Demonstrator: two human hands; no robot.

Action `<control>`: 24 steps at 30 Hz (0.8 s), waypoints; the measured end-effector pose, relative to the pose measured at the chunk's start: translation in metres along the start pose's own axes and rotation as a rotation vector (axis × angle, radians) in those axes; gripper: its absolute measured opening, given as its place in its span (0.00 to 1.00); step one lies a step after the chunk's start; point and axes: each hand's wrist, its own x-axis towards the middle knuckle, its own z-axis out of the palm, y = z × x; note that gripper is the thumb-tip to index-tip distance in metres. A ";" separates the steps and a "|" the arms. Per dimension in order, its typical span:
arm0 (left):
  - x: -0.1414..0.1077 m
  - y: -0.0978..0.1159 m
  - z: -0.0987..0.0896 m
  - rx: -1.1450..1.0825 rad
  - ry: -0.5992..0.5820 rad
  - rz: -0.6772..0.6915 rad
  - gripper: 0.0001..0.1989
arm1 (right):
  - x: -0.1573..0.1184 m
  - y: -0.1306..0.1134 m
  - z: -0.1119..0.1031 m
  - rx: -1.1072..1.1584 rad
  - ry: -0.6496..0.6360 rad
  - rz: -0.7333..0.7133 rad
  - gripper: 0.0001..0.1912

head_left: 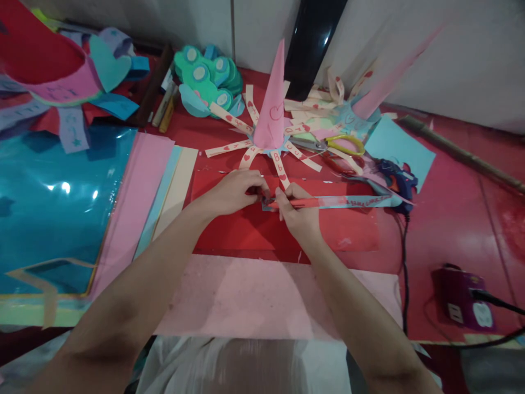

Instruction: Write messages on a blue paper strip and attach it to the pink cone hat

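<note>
With right hand (301,213), pinches strip (338,202) at centre, stretching toward 3 o'clock | with left hand (238,191), curls fingers near its 9 o'clock end, cannot tell if gripping | seems partly lettered, with remainder unclear | at 12 o'clock, cone (270,109) with bands (279,167) already on

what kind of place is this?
Probably a paper-craft work table, whether at home or in a workshop I can't tell: there's a pink paper cone ringed with lettered strips, yellow-handled scissors, and stacked colored sheets.
</note>
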 end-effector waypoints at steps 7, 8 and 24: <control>0.000 0.000 0.000 0.009 0.018 0.023 0.12 | 0.000 0.000 0.000 -0.006 -0.027 -0.023 0.18; 0.000 0.000 0.000 0.004 0.018 0.025 0.12 | 0.000 0.000 0.000 -0.013 -0.031 -0.033 0.18; 0.001 -0.002 0.002 0.030 0.032 0.038 0.12 | 0.000 -0.001 -0.001 0.021 -0.028 0.012 0.18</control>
